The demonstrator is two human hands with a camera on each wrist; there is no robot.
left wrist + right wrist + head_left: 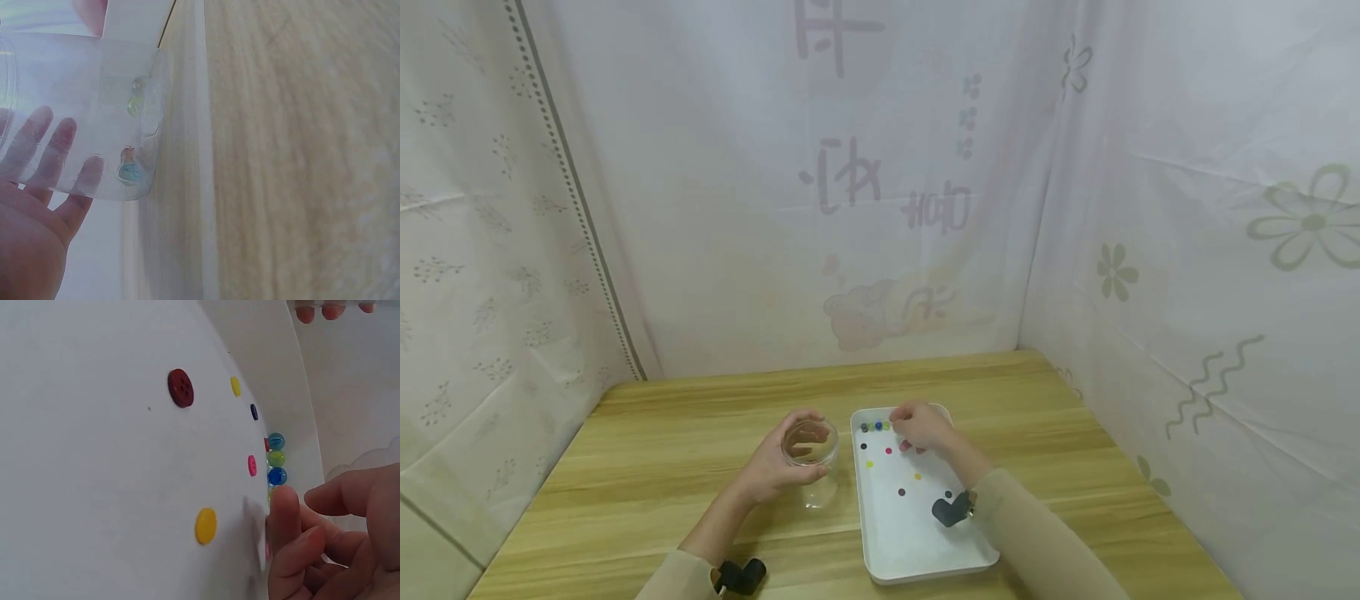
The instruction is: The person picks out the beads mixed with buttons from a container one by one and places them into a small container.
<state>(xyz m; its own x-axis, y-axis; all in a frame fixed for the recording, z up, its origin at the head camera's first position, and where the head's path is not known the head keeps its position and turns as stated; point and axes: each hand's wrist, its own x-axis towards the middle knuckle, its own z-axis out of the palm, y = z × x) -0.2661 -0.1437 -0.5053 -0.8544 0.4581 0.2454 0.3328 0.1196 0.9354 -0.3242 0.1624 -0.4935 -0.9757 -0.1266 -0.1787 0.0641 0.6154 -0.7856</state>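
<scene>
My left hand (775,462) grips a clear jar (817,493) around its side, beside the tray's left edge. In the left wrist view, green and blue marbles (130,174) show blurred through the jar's base. My right hand (922,427) is over the far end of a white tray (898,546), its fingertips beside a row of glass marbles (277,475) along the wall. Thumb and forefinger stand slightly apart, and I see nothing between them. Loose buttons lie on the tray, among them a dark red button (180,388), a pink button (252,465) and a yellow button (205,525).
The tray and jar are on a wood-grain table (685,433). Pale printed curtains (715,208) hang behind the table and on both sides. A dark wrist camera (951,509) on the right arm overhangs the tray, near a dark button (948,494).
</scene>
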